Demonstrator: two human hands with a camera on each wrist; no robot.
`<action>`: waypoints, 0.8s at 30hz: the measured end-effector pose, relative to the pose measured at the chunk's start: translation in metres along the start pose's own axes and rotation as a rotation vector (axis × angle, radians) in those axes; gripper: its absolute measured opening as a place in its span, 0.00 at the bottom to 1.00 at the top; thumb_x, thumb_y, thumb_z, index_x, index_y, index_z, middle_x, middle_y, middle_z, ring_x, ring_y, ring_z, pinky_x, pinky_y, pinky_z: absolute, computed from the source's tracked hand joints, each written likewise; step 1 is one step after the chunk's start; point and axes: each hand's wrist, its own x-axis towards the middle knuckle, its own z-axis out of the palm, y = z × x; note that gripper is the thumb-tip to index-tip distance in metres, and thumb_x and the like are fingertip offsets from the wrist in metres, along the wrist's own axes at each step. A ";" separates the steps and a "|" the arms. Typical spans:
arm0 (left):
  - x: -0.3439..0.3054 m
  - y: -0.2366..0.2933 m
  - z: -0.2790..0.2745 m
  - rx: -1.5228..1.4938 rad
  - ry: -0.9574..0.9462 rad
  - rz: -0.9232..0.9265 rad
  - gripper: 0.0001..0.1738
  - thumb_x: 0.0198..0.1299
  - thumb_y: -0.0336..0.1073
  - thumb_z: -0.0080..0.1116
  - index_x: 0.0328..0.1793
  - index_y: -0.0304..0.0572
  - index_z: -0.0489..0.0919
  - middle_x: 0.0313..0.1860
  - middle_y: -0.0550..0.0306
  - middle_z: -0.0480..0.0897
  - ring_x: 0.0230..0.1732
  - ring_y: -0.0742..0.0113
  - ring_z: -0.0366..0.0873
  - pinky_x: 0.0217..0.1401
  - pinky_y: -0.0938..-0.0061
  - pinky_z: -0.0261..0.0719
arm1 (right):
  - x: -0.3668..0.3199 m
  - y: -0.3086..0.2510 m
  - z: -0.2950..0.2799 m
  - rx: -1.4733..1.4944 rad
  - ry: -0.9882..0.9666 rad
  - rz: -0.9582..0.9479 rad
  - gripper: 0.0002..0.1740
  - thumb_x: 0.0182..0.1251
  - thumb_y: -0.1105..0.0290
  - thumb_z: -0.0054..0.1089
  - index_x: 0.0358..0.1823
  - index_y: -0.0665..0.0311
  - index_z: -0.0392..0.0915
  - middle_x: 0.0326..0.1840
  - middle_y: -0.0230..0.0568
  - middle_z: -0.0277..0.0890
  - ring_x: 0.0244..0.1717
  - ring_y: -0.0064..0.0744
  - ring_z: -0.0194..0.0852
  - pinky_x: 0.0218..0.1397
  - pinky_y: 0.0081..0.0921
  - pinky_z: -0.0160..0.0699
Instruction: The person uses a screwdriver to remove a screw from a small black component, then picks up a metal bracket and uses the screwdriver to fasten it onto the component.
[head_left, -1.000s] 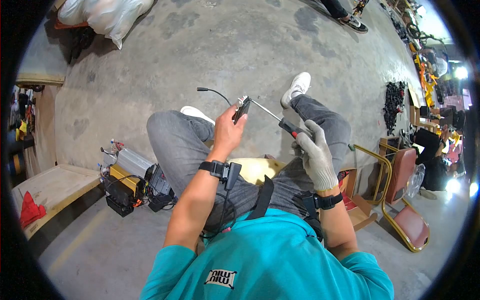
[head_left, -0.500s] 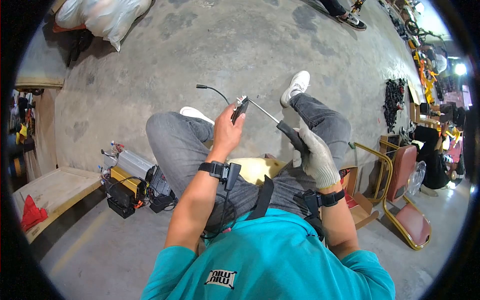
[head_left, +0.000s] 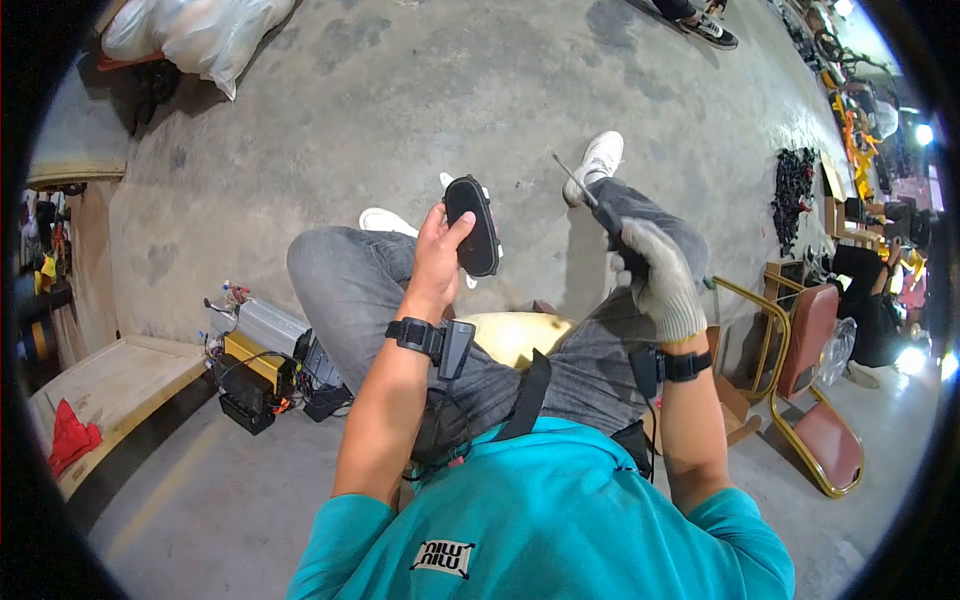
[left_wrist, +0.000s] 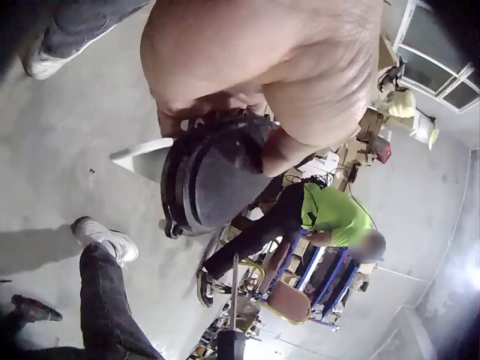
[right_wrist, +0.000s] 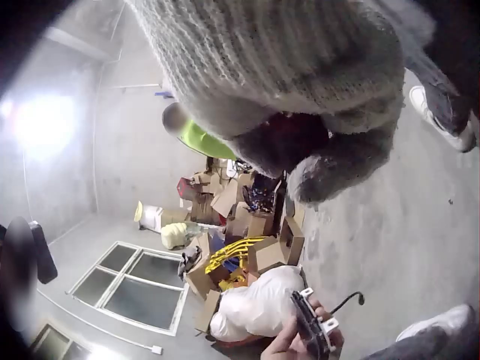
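The bare left hand point(head_left: 440, 255) grips a black oval part point(head_left: 472, 227) with white tabs, its thumb lying on the flat black face. In the left wrist view the black part point(left_wrist: 214, 180) fills the middle, a white tab point(left_wrist: 146, 157) sticking out at its side. The gloved right hand point(head_left: 655, 275) holds a screwdriver point(head_left: 605, 212) by its dark handle, the shaft pointing up and left, apart from the black part. The right wrist view shows the knit glove point(right_wrist: 300, 82) curled round the handle, and the black part point(right_wrist: 309, 322) low in the frame with a short cable.
Metal and black devices point(head_left: 265, 345) with wires lie on the floor at the left, by a wooden bench point(head_left: 130, 375) bearing a red cloth point(head_left: 70, 435). A gold-framed chair point(head_left: 825, 445) lies at the right. A white bag point(head_left: 205, 35) is at the upper left.
The left hand has turned the black part so its broad face shows. The right hand has moved right, and the screwdriver tip has come away from the part and points more upward.
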 end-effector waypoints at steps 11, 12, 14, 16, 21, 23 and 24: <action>0.001 -0.001 -0.004 0.213 0.030 -0.034 0.21 0.71 0.28 0.55 0.68 0.31 0.70 0.55 0.50 0.83 0.51 0.61 0.86 0.51 0.71 0.86 | 0.184 0.057 -0.022 -0.426 -0.039 0.137 0.16 0.67 0.60 0.63 0.26 0.65 0.78 0.21 0.31 0.71 0.19 0.25 0.68 0.25 0.25 0.67; -0.001 0.000 -0.001 0.204 0.042 -0.040 0.21 0.71 0.28 0.55 0.68 0.31 0.70 0.55 0.50 0.83 0.51 0.61 0.86 0.51 0.71 0.86 | 0.197 0.068 -0.021 -0.430 -0.015 0.173 0.15 0.67 0.62 0.63 0.26 0.64 0.77 0.21 0.30 0.70 0.18 0.23 0.65 0.23 0.24 0.64; -0.005 0.002 0.005 0.226 0.165 -0.110 0.19 0.72 0.28 0.53 0.66 0.29 0.71 0.52 0.50 0.84 0.48 0.64 0.86 0.50 0.72 0.85 | 0.218 0.092 -0.025 -0.496 0.020 0.212 0.13 0.67 0.65 0.63 0.27 0.64 0.77 0.22 0.29 0.69 0.19 0.21 0.64 0.23 0.23 0.65; -0.006 0.001 -0.002 0.198 0.156 -0.140 0.18 0.72 0.28 0.54 0.65 0.28 0.71 0.50 0.50 0.85 0.47 0.66 0.86 0.49 0.72 0.85 | 0.227 0.102 -0.023 -0.555 -0.006 0.217 0.12 0.66 0.65 0.63 0.28 0.65 0.77 0.23 0.29 0.70 0.19 0.22 0.65 0.23 0.23 0.66; -0.006 -0.001 -0.009 0.187 0.200 -0.197 0.17 0.72 0.28 0.56 0.63 0.29 0.73 0.44 0.53 0.86 0.42 0.71 0.84 0.46 0.74 0.84 | 0.257 0.133 -0.019 -0.638 -0.042 0.219 0.13 0.64 0.64 0.63 0.31 0.69 0.79 0.23 0.30 0.70 0.20 0.22 0.67 0.24 0.22 0.70; -0.007 0.002 -0.007 0.244 0.183 -0.240 0.17 0.71 0.30 0.57 0.63 0.31 0.73 0.46 0.53 0.85 0.43 0.71 0.84 0.47 0.75 0.83 | 0.263 0.135 -0.014 -0.669 -0.004 0.250 0.14 0.64 0.63 0.63 0.32 0.70 0.79 0.23 0.29 0.70 0.20 0.21 0.67 0.24 0.22 0.71; -0.007 -0.001 -0.008 0.242 0.188 -0.248 0.17 0.71 0.30 0.57 0.63 0.31 0.73 0.46 0.53 0.85 0.43 0.71 0.84 0.47 0.75 0.83 | 0.269 0.138 -0.013 -0.687 -0.009 0.235 0.14 0.64 0.63 0.63 0.33 0.70 0.79 0.23 0.30 0.70 0.20 0.21 0.67 0.25 0.22 0.71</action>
